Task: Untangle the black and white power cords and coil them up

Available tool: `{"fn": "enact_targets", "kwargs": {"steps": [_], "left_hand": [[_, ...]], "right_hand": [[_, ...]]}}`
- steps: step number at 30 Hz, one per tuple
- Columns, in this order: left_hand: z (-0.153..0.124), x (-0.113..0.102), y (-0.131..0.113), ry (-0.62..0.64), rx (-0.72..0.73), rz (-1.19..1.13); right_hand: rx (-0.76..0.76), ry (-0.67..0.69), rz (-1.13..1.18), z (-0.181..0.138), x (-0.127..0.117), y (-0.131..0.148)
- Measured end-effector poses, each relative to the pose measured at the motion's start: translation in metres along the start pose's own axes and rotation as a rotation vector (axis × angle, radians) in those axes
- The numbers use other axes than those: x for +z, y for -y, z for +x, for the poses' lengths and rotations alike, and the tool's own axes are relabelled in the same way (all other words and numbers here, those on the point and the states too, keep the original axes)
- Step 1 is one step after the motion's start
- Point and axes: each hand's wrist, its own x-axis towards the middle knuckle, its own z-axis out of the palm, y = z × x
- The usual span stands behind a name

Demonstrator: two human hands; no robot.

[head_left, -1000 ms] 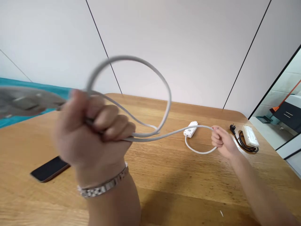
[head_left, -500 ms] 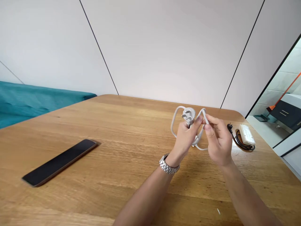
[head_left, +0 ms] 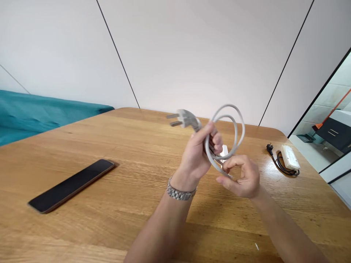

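Since the frame half a second ago, both my hands have shifted leftward, and the plug (head_left: 187, 118) has swung left with them. It is white, a little blurred, tilted above the surface (head_left: 137, 182), its metal prongs facing left. My left hand (head_left: 196, 153) is clamped on the cord (head_left: 236, 135) just below the plug, fingers curled round and thumb over the top. From there the smooth, pale grey cord stands up in two uneven loops to the right of my fist, in the air. Beyond them a white block (head_left: 224, 150) shows partly. My right hand (head_left: 244, 179) is half curled, a strand passing between thumb and forefinger; whether they pinch it, I cannot tell.
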Motion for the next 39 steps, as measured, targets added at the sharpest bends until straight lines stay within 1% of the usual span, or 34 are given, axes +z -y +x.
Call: {"fn": "enact_targets", "kwargs": {"steps": [1, 3, 6, 8, 10, 12, 13, 14, 15, 18, 20, 21, 22, 24, 27, 29, 31, 33, 35, 37, 39], "left_hand": [[-0.004, 0.0, -0.007, -0.013, 0.037, -0.024], [-0.012, -0.001, -0.021, -0.047, 0.124, -0.058], [-0.024, -0.006, -0.038, -0.086, 0.283, -0.083], [-0.031, -0.01, -0.046, -0.078, 0.379, -0.12], [-0.035, -0.014, -0.054, -0.048, 0.44, -0.161], [-0.036, -0.019, -0.062, -0.02, 0.457, -0.154], [-0.036, -0.021, -0.065, -0.017, 0.454, -0.12], [-0.036, -0.023, -0.068, -0.027, 0.445, -0.061], [-0.036, -0.024, -0.07, -0.048, 0.432, 0.016], [-0.035, -0.025, -0.068, -0.106, 0.398, 0.247], [-0.033, -0.023, -0.059, -0.074, 0.384, 0.357], [-0.032, -0.022, -0.054, -0.042, 0.387, 0.399], [-0.03, -0.021, -0.048, -0.011, 0.395, 0.44], [-0.026, -0.019, -0.034, 0.028, 0.42, 0.512], [-0.02, -0.016, -0.017, 0.013, 0.403, 0.587], [-0.017, -0.013, -0.009, -0.012, 0.355, 0.62], [-0.015, -0.009, -0.003, -0.022, 0.307, 0.645], [-0.011, -0.005, 0.004, -0.018, 0.278, 0.68], [-0.006, -0.004, 0.013, -0.002, 0.269, 0.735], [-0.001, -0.004, 0.024, 0.03, 0.286, 0.796], [0.005, -0.007, 0.035, 0.082, 0.303, 0.844]], "right_hand": [[0.058, 0.025, 0.04, -0.002, 0.001, -0.003], [0.195, 0.141, 0.105, -0.005, 0.006, -0.014], [0.402, 0.429, 0.199, -0.011, 0.013, -0.033], [0.472, 0.569, 0.238, -0.014, 0.016, -0.044], [0.492, 0.63, 0.252, -0.014, 0.014, -0.052], [0.562, 0.644, 0.275, -0.01, 0.007, -0.055], [0.625, 0.618, 0.301, -0.006, 0.002, -0.055], [0.693, 0.56, 0.339, -0.002, -0.004, -0.054], [0.758, 0.469, 0.383, 0.002, -0.01, -0.053], [0.884, 0.114, 0.498, 0.014, -0.024, -0.044], [0.927, -0.064, 0.549, 0.019, -0.032, -0.037], [0.935, -0.118, 0.569, 0.02, -0.035, -0.033], [0.931, -0.149, 0.586, 0.021, -0.038, -0.03], [0.905, -0.168, 0.616, 0.022, -0.044, -0.026], [0.829, -0.217, 0.63, 0.023, -0.05, -0.022], [0.796, -0.298, 0.645, 0.024, -0.052, -0.019], [0.788, -0.408, 0.672, 0.025, -0.051, -0.016], [0.784, -0.512, 0.691, 0.026, -0.047, -0.012], [0.766, -0.572, 0.689, 0.026, -0.041, -0.007], [0.724, -0.571, 0.664, 0.026, -0.032, -0.001], [0.672, -0.483, 0.636, 0.024, -0.023, 0.005]]}}
